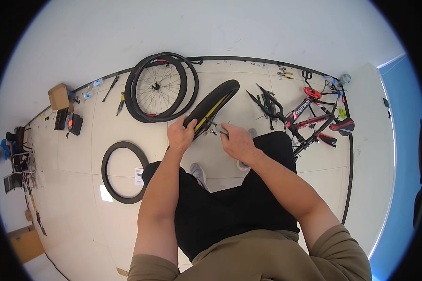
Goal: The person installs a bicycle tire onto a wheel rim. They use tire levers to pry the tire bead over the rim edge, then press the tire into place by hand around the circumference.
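Note:
A bicycle wheel with a black knobbly tyre and yellow along its rim [215, 99] is held tilted in front of me. My left hand [180, 135] is closed around the tyre's near left part, with the thumb over the tread. My right hand [239, 144] is wrapped around a grey-handled tool [220, 129]. Its metal end is at the middle of the wheel, by the hub [212, 127]. The tool's exact kind is hidden by my fingers. The wheel's lower part is hidden behind my left hand and leg.
A spoked wheel with loose tyres [132, 89] lies by the wall. Another tyre [107, 173] lies left of my leg. At right are a red and black bicycle frame [301, 112], a saddle [343, 127], black fork-like parts [262, 105] and pliers [286, 74]. A cardboard box [59, 97] stands far left.

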Motion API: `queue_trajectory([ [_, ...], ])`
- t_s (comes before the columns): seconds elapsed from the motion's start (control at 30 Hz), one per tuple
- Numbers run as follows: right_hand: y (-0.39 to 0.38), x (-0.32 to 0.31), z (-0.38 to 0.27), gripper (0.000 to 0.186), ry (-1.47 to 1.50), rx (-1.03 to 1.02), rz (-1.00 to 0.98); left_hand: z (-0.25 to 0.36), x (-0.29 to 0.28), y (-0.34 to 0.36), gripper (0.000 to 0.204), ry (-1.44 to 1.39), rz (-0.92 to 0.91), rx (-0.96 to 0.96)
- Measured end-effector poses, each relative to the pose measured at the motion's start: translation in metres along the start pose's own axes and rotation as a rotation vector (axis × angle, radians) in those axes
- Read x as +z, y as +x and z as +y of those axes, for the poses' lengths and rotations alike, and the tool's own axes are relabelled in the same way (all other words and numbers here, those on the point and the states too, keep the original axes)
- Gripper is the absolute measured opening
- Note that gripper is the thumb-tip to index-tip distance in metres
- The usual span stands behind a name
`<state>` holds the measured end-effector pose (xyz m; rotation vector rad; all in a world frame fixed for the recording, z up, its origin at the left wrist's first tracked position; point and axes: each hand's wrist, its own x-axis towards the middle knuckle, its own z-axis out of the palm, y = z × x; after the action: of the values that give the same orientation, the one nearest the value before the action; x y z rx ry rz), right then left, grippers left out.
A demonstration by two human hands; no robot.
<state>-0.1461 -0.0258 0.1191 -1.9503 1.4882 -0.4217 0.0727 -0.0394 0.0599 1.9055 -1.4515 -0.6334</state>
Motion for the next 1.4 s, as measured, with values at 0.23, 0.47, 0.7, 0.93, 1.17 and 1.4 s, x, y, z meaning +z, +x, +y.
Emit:
queue_trajectory([
  [0.23, 0.015, -0.01, 0.002, 0.024, -0.122, -0.071, -0.009, -0.001, 0.005, 0.005, 0.034, 0.008, 0.01, 0.008],
  [0.47, 0.008, 0.028, 0.042, 0.038, 0.153, -0.182, 0.225, -0.003, 0.004, 0.007, 0.036, -0.041, 0.026, 0.003],
  [0.7, 0.005, 0.019, 0.022, 0.034, 0.066, -0.123, 0.15, -0.009, 0.001, 0.005, 0.037, -0.033, 0.039, -0.015],
  [0.93, 0.024, -0.017, 0.004, 0.014, -0.216, -0.125, -0.003, 0.011, 0.014, -0.002, 0.035, -0.026, 0.053, -0.064],
  [1.17, 0.023, -0.014, 0.018, 0.016, -0.144, -0.153, 0.077, 0.012, 0.024, -0.006, 0.035, -0.058, 0.113, -0.081],
  [1.4, 0.025, 0.02, 0.048, 0.037, 0.043, -0.247, 0.236, -0.003, 0.022, -0.003, 0.036, -0.117, 0.124, -0.086],
])
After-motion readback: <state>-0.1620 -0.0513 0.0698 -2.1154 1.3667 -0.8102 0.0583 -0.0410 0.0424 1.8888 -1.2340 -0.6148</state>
